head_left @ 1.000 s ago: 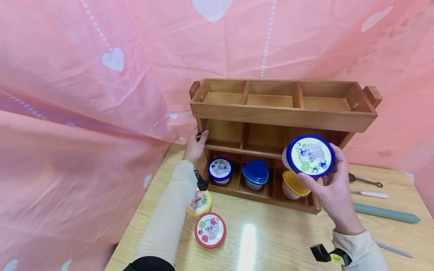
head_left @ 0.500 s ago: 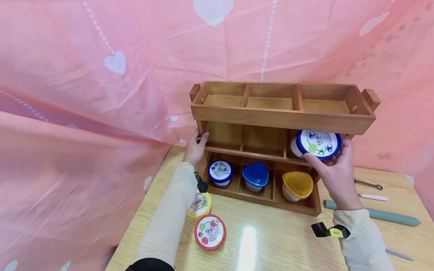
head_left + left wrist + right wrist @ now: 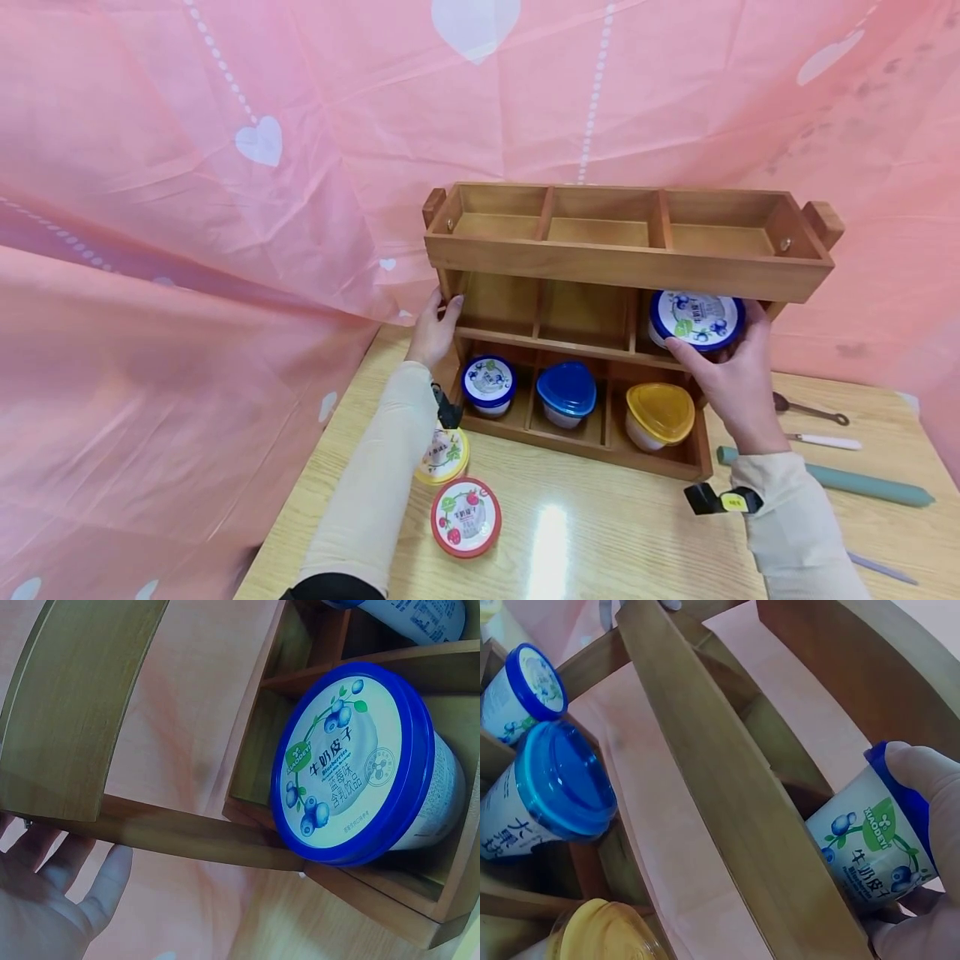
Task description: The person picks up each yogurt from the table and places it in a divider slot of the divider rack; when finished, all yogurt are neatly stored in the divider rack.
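Observation:
My right hand (image 3: 738,375) grips a blueberry yogurt cup (image 3: 697,320) with a dark blue rim, its lid tilted toward me. The cup is in the right compartment of the middle tier; in the right wrist view its base is partly hidden behind the tier's front board. At the left side of the wooden shelf rack (image 3: 622,260), my left hand (image 3: 432,333) holds the side frame. In the bottom tier stand another blueberry cup (image 3: 489,382), a blue-lidded cup (image 3: 567,389) and a yellow-lidded cup (image 3: 660,412), one per compartment.
On the table in front lie a red-rimmed cup (image 3: 466,517) and a yellow-rimmed cup (image 3: 444,455), partly behind my left forearm. To the right are a green rod (image 3: 870,483), a white-handled knife (image 3: 828,442) and a dark spoon (image 3: 813,410). Pink cloth (image 3: 300,250) hangs behind.
My right hand has carried the blueberry cup up and back from in front of the rack into the middle tier's right compartment. My left hand has stayed at the rack's side.

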A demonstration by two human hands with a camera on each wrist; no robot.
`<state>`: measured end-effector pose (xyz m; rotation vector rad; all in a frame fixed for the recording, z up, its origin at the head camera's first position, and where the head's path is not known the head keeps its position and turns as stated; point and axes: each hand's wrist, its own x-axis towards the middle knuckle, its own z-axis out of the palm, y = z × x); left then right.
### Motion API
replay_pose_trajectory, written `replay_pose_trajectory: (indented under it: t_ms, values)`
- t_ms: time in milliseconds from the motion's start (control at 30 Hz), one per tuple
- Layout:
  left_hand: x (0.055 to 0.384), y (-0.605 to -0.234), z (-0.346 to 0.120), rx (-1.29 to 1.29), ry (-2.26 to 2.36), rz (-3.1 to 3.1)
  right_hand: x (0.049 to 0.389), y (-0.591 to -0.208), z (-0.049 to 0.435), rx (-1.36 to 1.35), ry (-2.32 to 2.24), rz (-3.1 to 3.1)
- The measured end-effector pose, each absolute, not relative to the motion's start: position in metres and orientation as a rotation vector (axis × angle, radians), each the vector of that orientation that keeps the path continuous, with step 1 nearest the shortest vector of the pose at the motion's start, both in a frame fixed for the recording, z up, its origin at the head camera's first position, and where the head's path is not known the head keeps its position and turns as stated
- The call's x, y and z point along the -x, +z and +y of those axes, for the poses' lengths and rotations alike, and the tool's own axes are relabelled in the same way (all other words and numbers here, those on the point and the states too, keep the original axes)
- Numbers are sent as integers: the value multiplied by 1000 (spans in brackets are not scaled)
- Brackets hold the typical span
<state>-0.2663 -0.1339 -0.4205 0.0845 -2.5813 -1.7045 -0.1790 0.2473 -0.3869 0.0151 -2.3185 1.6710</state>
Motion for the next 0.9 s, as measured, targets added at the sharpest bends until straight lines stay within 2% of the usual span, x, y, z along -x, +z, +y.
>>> replay_pose_trajectory:
  t_ms: [200,467,900]
  values:
    - [268,-422,-134,-94,-1714,-2593,183,-388,249,23,1496,-2424]
    - [269,-423,-134,-70,-1692,-2580,182,-388,251,20,1480,-2485]
    - [270,-424,-136,-49,-1686,-2575,175,-387,250,-94,1387,-2439]
